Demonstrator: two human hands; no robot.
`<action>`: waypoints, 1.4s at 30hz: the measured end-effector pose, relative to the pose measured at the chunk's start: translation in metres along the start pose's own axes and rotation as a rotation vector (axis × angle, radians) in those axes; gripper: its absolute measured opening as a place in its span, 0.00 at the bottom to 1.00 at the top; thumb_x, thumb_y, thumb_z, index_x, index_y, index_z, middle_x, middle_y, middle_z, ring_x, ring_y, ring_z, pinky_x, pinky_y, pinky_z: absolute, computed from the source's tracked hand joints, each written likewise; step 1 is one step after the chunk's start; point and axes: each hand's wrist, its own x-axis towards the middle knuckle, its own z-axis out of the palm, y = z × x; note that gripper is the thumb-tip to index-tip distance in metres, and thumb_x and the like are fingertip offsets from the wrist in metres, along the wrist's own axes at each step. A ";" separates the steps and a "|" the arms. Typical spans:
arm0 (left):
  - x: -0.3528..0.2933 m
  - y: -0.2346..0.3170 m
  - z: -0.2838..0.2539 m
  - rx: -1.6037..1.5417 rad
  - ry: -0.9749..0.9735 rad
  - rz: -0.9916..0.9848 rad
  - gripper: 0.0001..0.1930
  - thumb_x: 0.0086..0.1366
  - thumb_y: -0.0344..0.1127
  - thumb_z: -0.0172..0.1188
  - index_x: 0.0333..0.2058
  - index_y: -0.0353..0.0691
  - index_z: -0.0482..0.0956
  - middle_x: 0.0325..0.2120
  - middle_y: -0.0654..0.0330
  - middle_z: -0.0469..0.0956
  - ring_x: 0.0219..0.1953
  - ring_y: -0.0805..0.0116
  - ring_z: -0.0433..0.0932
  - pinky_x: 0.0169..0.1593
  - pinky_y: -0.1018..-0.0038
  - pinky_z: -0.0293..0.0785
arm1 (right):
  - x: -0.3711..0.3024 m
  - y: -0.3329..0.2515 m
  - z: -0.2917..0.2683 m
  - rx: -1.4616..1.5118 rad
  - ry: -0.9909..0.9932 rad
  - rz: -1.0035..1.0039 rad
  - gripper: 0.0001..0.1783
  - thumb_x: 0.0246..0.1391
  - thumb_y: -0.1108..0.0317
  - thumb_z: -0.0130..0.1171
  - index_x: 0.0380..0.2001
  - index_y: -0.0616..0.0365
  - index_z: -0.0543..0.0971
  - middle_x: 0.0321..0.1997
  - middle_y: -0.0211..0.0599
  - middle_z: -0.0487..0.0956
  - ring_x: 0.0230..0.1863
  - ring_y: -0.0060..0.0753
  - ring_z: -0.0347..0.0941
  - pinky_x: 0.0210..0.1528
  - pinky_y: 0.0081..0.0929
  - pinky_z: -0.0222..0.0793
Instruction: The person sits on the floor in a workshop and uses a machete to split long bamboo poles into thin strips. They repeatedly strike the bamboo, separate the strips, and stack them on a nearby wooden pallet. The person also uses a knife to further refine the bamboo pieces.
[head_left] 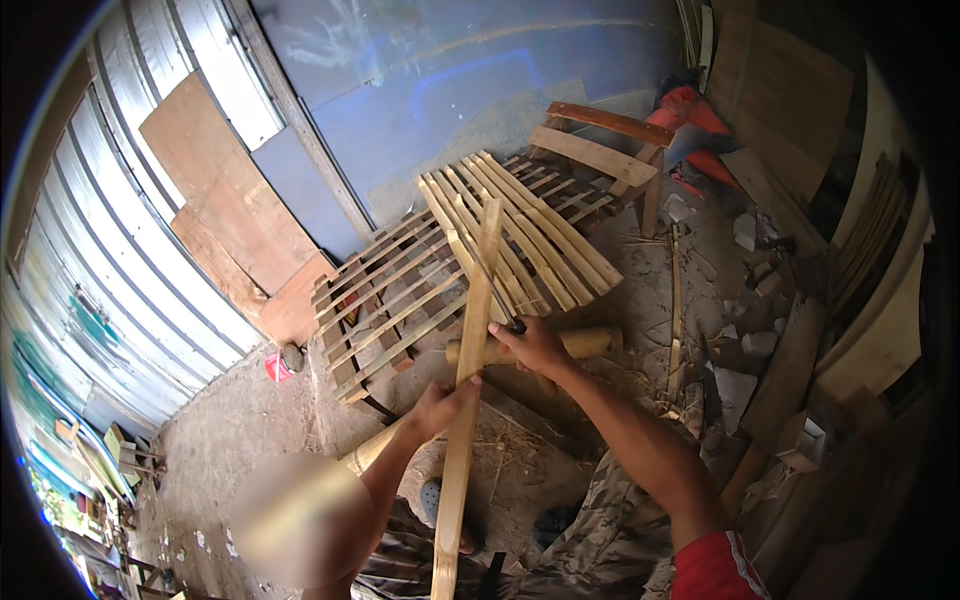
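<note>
A long, flat bamboo slat (465, 430) slants up and away from me between my knees. My left hand (440, 408) is closed around its edge near the middle. My right hand (530, 345) grips the dark handle of a knife (515, 325), whose thin blade points away and lies along the slat's right side. Whether the blade touches the wood I cannot tell. Just beyond my hands, a thick bamboo pole (592, 343) lies crosswise behind the slat. Another round bamboo length (372, 452) shows beside my left wrist, partly hidden by a blurred patch.
Several split bamboo slats (570, 250) rest on a low slatted wooden rack (400, 275) ahead. A wooden bench (600, 155) stands behind it. Rubble (735, 395) and boards (790, 370) line the right. Corrugated metal sheets (130, 230) form the left wall.
</note>
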 end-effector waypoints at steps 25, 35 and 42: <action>-0.058 0.006 0.025 -0.801 -0.190 0.018 0.22 0.73 0.49 0.51 0.54 0.38 0.69 0.26 0.59 0.75 0.22 0.70 0.75 0.26 0.75 0.73 | -0.071 -0.041 -0.031 -1.010 0.077 -0.524 0.18 0.43 0.54 0.71 0.28 0.54 0.76 0.27 0.38 0.80 0.31 0.47 0.80 0.33 0.42 0.73; -0.064 0.003 0.039 -0.684 -0.154 0.012 0.21 0.75 0.49 0.48 0.51 0.35 0.71 0.21 0.65 0.69 0.16 0.76 0.70 0.22 0.77 0.68 | -0.054 -0.025 -0.043 -1.117 0.174 -0.413 0.14 0.39 0.57 0.70 0.25 0.52 0.79 0.24 0.37 0.81 0.29 0.45 0.80 0.32 0.43 0.75; -0.072 0.003 0.042 -0.673 -0.140 -0.027 0.21 0.74 0.48 0.50 0.49 0.33 0.72 0.21 0.65 0.69 0.16 0.75 0.70 0.22 0.76 0.69 | -0.047 -0.016 -0.054 -1.152 0.137 -0.335 0.14 0.40 0.57 0.70 0.25 0.53 0.80 0.23 0.39 0.81 0.27 0.45 0.80 0.30 0.43 0.75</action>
